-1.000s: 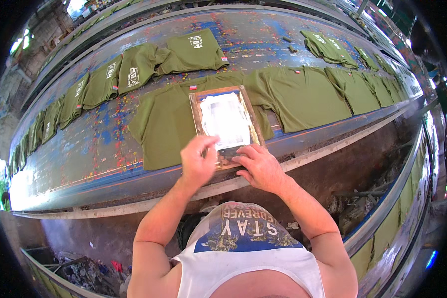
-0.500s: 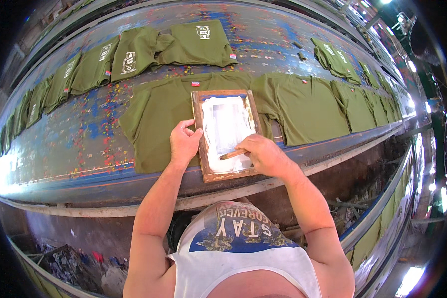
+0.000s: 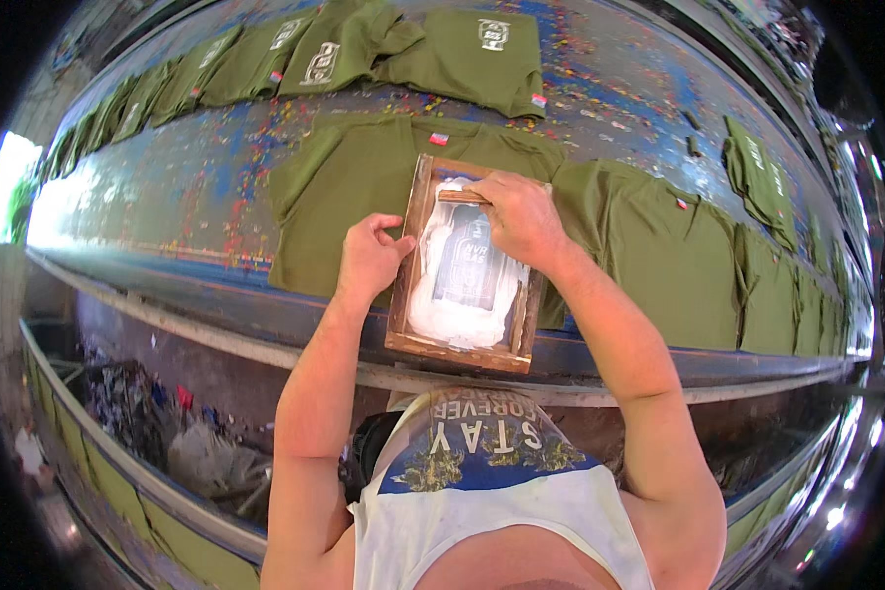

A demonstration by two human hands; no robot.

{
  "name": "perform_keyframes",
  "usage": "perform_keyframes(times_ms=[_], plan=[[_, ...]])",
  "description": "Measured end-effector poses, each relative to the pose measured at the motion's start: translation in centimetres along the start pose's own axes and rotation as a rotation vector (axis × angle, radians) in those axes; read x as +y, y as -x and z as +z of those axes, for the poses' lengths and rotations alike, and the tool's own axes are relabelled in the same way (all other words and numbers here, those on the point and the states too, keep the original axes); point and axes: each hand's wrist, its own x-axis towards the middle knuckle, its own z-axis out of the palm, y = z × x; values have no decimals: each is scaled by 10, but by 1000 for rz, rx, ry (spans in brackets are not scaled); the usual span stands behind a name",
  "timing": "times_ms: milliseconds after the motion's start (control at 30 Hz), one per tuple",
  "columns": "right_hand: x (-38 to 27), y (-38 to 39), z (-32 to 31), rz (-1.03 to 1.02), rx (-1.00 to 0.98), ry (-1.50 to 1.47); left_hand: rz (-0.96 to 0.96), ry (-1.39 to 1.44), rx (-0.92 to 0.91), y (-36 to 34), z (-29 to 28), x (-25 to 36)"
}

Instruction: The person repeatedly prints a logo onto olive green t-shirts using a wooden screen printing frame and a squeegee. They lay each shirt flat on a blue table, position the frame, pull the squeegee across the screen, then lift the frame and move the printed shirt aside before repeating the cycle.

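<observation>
A wooden-framed printing screen (image 3: 459,357) lies on a spread olive green T-shirt (image 3: 329,187), below its collar label. My left hand (image 3: 374,258) grips the screen's left rail, thumb and fingers pinched on the wood. In my right hand (image 3: 524,218) is a wooden-handled squeegee (image 3: 459,196), held crosswise near the far end of the mesh. Thick white ink (image 3: 452,326) rings the mesh and pools toward the near end. A pale printed design shows through the wiped middle. The squeegee's right end is hidden under my fingers.
The long paint-spattered table (image 3: 206,177) carries several olive shirts. A plain shirt (image 3: 669,256) lies just right of the screen. Printed folded shirts (image 3: 482,64) line the far side and reach to the left. A metal rail (image 3: 206,339) runs along the table's near edge.
My right hand has moved the squeegee from the screen's near end to its far end. White ink has thinned over the middle, exposing the design. My left hand stays on the rail.
</observation>
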Motion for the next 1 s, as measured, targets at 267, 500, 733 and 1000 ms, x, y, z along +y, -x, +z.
perform_keyframes(times_ms=[267, 500, 733, 1000], plan=[[4, -3, -8, -468, -340, -257, -69, -14, 110, 7, 5, 1], [32, -2, -43, -491, -351, -42, -130, -46, 56, 4, 0, 8], [9, 26, -31, -67, -55, 11, -120, 54, -40, 3, -3, 10], [-67, 107, -3, -88, -27, 1, -30, 174, -134, -2, -5, -5]])
